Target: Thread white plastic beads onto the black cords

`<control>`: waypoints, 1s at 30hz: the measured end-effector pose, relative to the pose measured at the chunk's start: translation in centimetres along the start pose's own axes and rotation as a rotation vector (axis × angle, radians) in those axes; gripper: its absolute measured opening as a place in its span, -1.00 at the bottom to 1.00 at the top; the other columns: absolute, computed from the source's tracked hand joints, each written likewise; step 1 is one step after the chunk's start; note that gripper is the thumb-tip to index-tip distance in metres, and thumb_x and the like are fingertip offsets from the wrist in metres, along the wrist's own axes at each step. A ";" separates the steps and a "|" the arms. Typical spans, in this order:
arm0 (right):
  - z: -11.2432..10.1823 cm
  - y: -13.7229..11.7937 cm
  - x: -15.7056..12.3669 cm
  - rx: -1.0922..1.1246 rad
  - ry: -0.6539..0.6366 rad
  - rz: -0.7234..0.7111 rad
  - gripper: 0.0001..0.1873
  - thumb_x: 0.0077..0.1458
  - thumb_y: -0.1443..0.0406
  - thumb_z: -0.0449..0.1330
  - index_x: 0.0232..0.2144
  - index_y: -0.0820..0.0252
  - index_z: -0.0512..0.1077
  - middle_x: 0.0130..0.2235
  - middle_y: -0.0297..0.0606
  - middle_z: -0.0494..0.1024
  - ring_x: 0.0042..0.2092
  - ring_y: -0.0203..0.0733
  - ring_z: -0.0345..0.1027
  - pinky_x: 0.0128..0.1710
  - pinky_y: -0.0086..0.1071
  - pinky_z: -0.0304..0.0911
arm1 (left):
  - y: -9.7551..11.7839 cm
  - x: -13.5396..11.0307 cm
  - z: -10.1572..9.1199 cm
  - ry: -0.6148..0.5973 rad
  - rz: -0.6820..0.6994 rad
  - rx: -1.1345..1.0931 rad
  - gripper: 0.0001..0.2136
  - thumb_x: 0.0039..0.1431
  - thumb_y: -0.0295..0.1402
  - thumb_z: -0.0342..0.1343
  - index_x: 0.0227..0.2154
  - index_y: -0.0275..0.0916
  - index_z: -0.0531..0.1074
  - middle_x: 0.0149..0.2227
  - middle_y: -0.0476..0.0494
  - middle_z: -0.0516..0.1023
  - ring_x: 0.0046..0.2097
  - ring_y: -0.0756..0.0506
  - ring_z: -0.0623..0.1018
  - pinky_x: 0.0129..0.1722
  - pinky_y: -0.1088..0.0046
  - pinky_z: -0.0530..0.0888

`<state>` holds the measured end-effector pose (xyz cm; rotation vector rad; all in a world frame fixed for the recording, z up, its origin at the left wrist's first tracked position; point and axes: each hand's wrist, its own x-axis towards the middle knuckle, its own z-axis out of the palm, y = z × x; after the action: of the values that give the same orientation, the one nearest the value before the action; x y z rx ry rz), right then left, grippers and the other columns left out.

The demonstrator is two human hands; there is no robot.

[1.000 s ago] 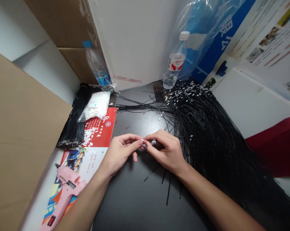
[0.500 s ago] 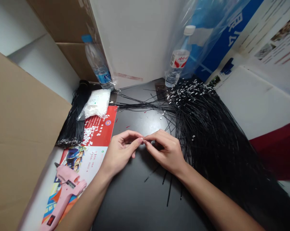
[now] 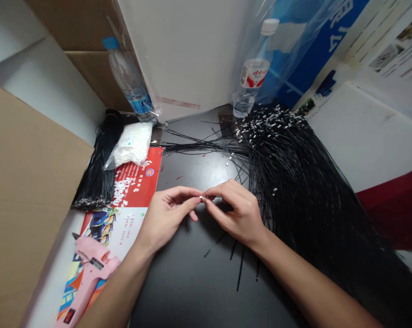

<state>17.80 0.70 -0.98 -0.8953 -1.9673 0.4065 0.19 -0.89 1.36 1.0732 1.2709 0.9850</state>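
My left hand [image 3: 167, 214] and my right hand [image 3: 235, 212] meet fingertip to fingertip over the black table [image 3: 192, 282]. Between the pinched fingers sits a small white connector [image 3: 201, 197]. My right hand pinches a thin black wire whose end meets that connector. A big heap of black wires with white tips [image 3: 295, 182] lies just right of my right hand. Loose white connectors [image 3: 124, 187] lie on a red printed sheet [image 3: 137, 182] to the left of my left hand.
A pink glue gun [image 3: 88, 273] lies at lower left. A bundle of black wires [image 3: 96, 173] and a bag of white parts [image 3: 131, 146] sit at the left. Two water bottles [image 3: 129, 86] [image 3: 254, 73] stand at the back. Cardboard [image 3: 24, 205] walls the left side.
The view has shifted slightly; both hands stay pinched together at the same spot, with small finger movements on the connector.
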 end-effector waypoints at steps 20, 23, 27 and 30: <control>-0.1 -0.2 0.2 0.050 -0.062 0.050 -0.86 0.22 0.41 0.14 -0.28 0.23 0.52 -0.38 -0.29 0.60 -0.38 -0.29 0.35 -0.28 -0.35 0.27 | -0.9 0.3 -0.8 -0.026 -0.037 -0.187 -0.79 0.01 -0.33 0.38 -0.29 -0.26 0.55 -0.32 -0.01 0.59 -0.37 0.07 0.57 -0.28 0.58 0.50; 0.0 -0.2 0.1 0.061 -0.071 0.074 -0.83 0.22 0.41 0.13 -0.32 0.21 0.54 -0.40 -0.30 0.60 -0.39 -0.29 0.35 -0.31 -0.36 0.26 | -0.8 0.3 -0.7 -0.045 -0.050 -0.186 -0.79 0.03 -0.34 0.37 -0.28 -0.26 0.54 -0.32 -0.01 0.58 -0.37 0.06 0.58 -0.28 0.57 0.49; 0.0 -0.2 0.0 0.060 -0.075 0.096 -0.84 0.22 0.40 0.14 -0.32 0.20 0.55 -0.41 -0.30 0.60 -0.39 -0.29 0.35 -0.32 -0.36 0.26 | -0.6 0.2 -0.5 -0.040 -0.064 -0.167 -0.77 0.01 -0.31 0.38 -0.28 -0.27 0.54 -0.30 -0.05 0.58 -0.36 0.02 0.57 -0.28 0.51 0.50; 0.0 -0.2 -0.1 0.061 -0.078 0.110 -0.84 0.23 0.40 0.14 -0.31 0.20 0.54 -0.41 -0.30 0.60 -0.39 -0.29 0.36 -0.32 -0.37 0.26 | -0.5 0.1 -0.4 -0.027 -0.070 -0.158 -0.75 -0.01 -0.30 0.38 -0.29 -0.27 0.53 -0.30 -0.06 0.58 -0.38 0.01 0.56 -0.28 0.48 0.51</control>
<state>17.70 0.50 -0.93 -0.9643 -1.9708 0.5703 -0.20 -0.89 0.81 0.9112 1.1803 0.9976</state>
